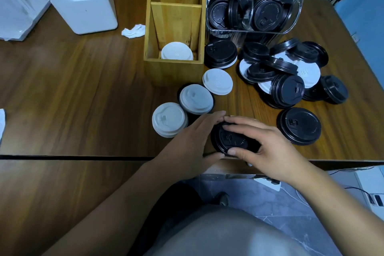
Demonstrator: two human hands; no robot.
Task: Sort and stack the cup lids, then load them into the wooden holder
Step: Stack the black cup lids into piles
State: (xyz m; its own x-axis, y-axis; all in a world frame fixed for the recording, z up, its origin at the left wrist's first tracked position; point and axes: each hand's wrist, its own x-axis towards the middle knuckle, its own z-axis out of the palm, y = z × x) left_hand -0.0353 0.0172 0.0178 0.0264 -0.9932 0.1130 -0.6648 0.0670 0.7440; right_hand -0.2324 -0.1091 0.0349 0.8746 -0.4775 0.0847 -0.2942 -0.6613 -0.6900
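Observation:
A stack of black lids [230,138] stands near the table's front edge. My left hand [191,141] cups its left side, and my right hand [264,143] grips it from the right with the thumb on the near rim. Left of it are two small stacks of white lids [168,119] [196,98], and a single white lid [217,81] lies behind them. The wooden holder [174,68] has white lids [176,51] in its front compartment. A loose heap of black and white lids [288,72] lies at the right.
A clear bin [295,6] holding several black lids stands behind the heap. One black stack [220,53] is beside the holder, another [299,125] at the right front. A white container [83,0] and a crumpled tissue [134,31] are at the back left.

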